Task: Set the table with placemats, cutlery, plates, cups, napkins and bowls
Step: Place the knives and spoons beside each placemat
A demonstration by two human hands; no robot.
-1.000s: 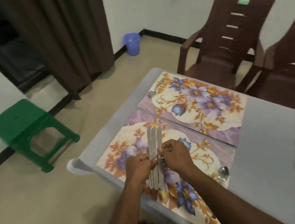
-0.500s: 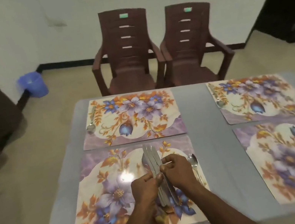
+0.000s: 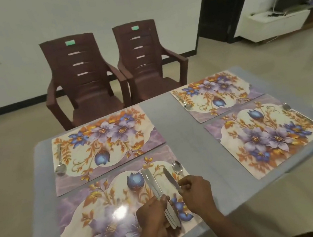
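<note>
1. Far-left placemat (image 3: pixel 102 146) lay flat on the grey table (image 3: pixel 183 134), w/ 1 spoon (image 3: pixel 59 161) along its left edge.
2. Near-left placemat (image 3: pixel 105 215) looked glossy, so probably slick; metal could skid on it.
3. Left hand (image 3: pixel 153 214) was curled round a bundle of knives (image 3: pixel 160 198), approx 3, gripped at the handles, blades fanned away over the near-left mat.
4. Knives looked thin, stiff, smooth metal; light, I'd judge, and apt to slide against each other. Best held by the handle, not the blade.
5. Right hand (image 3: pixel 197 192) pinched 1 single knife (image 3: pixel 172 178) near its handle, apart from the bundle, just left of the near spoon (image 3: pixel 177 167) on the same mat.
6. Right-side mats: far-right placemat (image 3: pixel 217 93) had a spoon at its left edge, near-right placemat (image 3: pixel 266 137) had 1 at its right edge.
7. Containers: no plates, cups or bowls in view, so nothing to report on contents.
</note>
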